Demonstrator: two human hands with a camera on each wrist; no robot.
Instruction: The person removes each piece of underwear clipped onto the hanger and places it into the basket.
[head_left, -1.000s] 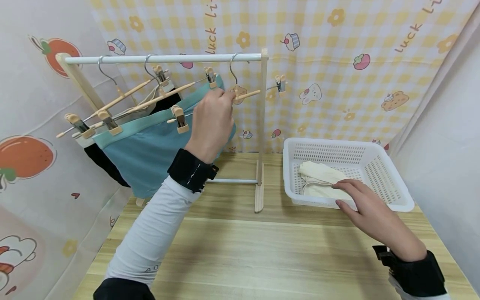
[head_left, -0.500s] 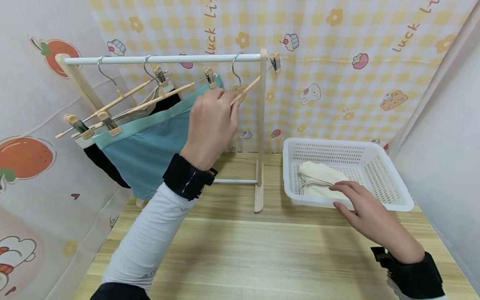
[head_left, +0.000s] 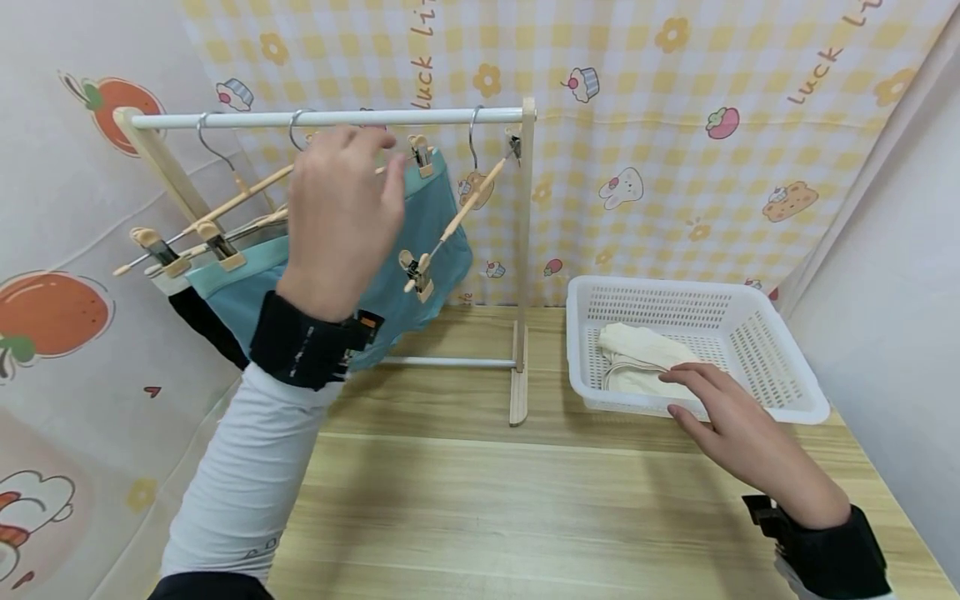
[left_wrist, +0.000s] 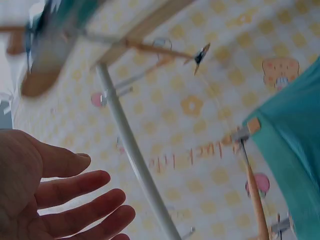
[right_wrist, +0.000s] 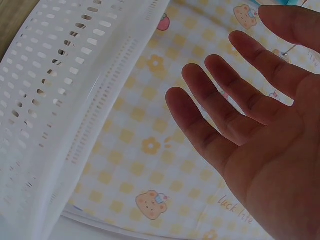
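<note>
My left hand (head_left: 341,221) is raised in front of the teal garment (head_left: 420,217). In the left wrist view its fingers (left_wrist: 82,190) are spread and hold nothing. Right of it, a bare clip hanger (head_left: 471,202) hangs turned on the rod, one clip towards me. The teal garment hangs by its pale waistband from another clip hanger, partly behind my hand. My right hand (head_left: 738,433) hovers at the front rim of the white basket (head_left: 780,342), fingers extended over folded cream cloth (head_left: 648,346). In the right wrist view the palm (right_wrist: 270,165) holds nothing.
A wooden rack with a white rod (head_left: 375,117) stands at the left of the wooden table (head_left: 480,500). A black garment (head_left: 210,329) hangs behind the teal one. A checked curtain (head_left: 637,225) closes off the back.
My left hand has let go of the bare hanger and moved left. That hanger has turned, its far clip now beside the rack's right post. My right hand stays almost still.
</note>
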